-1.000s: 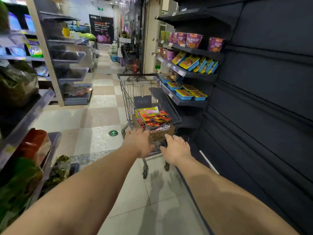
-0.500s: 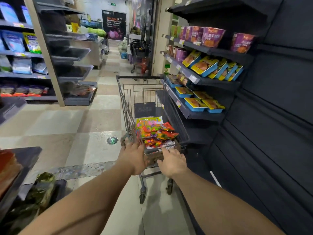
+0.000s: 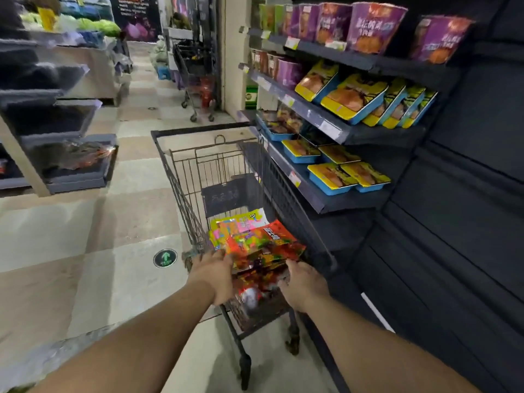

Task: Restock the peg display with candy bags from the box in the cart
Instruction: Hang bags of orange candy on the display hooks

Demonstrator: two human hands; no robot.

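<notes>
Both hands' grip unclear: left hand (image 3: 215,275), right hand (image 3: 302,282) at candy bags (image 3: 255,242) in cart (image 3: 204,171); pickup step, next lift toward pegs.

One head-worn view looks forward and down the aisle (wide-angle, edges bent); the cart (image 3: 226,177) sits close below centre.
</notes>
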